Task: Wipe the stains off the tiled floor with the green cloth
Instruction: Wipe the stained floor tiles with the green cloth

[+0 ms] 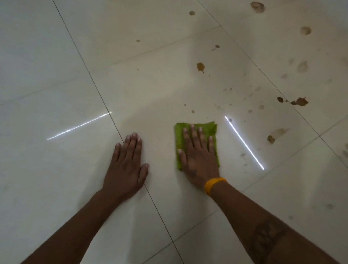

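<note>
Pale tiled floor [44, 68], brown stains [200, 66] ahead and right: a person's flat, unclenched right hand [198, 154] presses the folded green cloth [209, 128], left hand [128, 164] splayed bracing; firm, overlapping strokes toward the spots should serve best.

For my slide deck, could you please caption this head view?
Right hand presses a green cloth flat on the tiled floor, left hand beside it, brown stains ahead.

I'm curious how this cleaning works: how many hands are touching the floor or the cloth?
2. The left hand lies flat on the bare tiled floor, across a grout line. The right hand, a yellow band at its wrist, presses flat on the green cloth.
</note>
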